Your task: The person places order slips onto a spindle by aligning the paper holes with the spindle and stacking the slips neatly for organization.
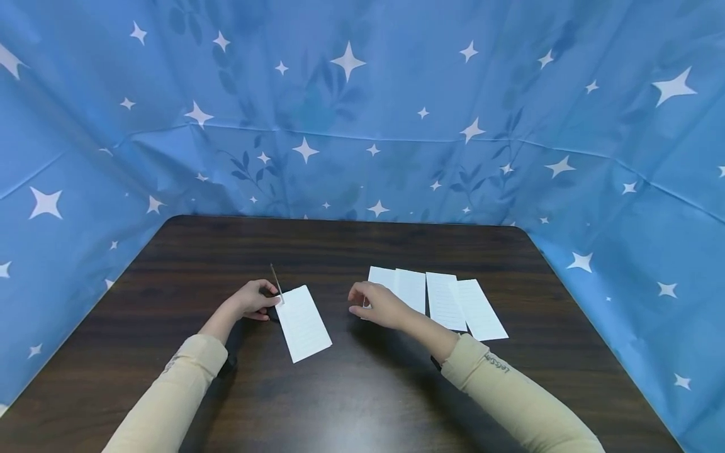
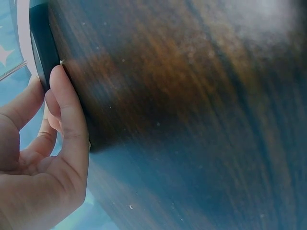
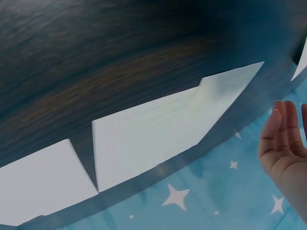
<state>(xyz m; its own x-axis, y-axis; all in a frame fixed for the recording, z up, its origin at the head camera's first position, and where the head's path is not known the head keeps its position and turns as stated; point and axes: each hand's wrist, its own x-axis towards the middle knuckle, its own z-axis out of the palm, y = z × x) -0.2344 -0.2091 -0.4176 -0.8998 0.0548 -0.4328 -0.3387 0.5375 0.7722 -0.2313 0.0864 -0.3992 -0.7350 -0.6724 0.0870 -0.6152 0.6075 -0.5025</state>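
Note:
My left hand (image 1: 253,301) pinches the top edge of a small stack of white sheets (image 1: 306,328), left of the table's middle. At that edge sits a black binder clip (image 2: 44,45) with a thin metal handle (image 1: 275,280) standing up; thumb and fingers press on the black body from both sides. Over the near-left side of a row of printed white slips (image 1: 445,303) hovers my right hand (image 1: 386,306), fingers loosely bent and holding nothing. In the right wrist view the slips (image 3: 144,132) lie flat, some overlapping, apart from the fingers.
The dark wooden table (image 1: 362,402) has rounded far corners. A blue curtain (image 1: 385,176) with white stars hangs behind and beside it. Both forearms wear pale yellow sleeves (image 1: 175,384).

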